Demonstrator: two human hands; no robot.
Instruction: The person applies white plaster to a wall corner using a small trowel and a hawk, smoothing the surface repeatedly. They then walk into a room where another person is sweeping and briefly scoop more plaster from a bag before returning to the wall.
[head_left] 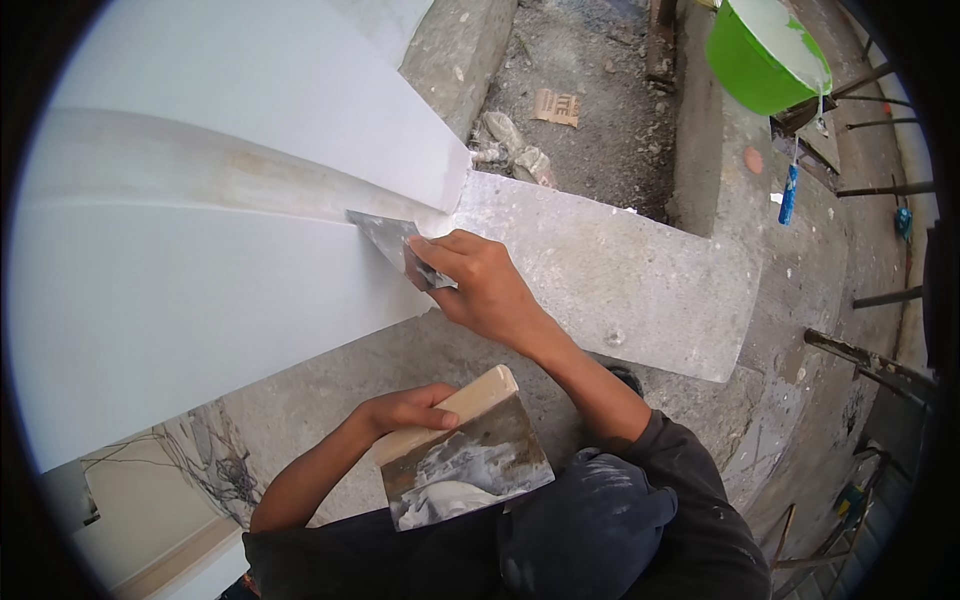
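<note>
My right hand [478,280] is closed around a metal putty knife [385,242]. Its blade tip touches the recessed band [250,165] between two smooth white wall faces [200,290]. Lower down, my left hand [408,410] grips a wide putty blade [470,465] by the pale wooden piece along its upper edge, thumb on top. White putty [450,497] is smeared over that blade, thickest towards its lower edge. The two tools are apart.
A green bucket [765,60] with white material inside stands at the upper right, a blue-handled tool [789,195] nearby. A concrete slab [600,270] adjoins the wall. Debris [515,145] lies in a dirt trench. Metal bars [880,300] project at the right; tangled wires [205,455] lie lower left.
</note>
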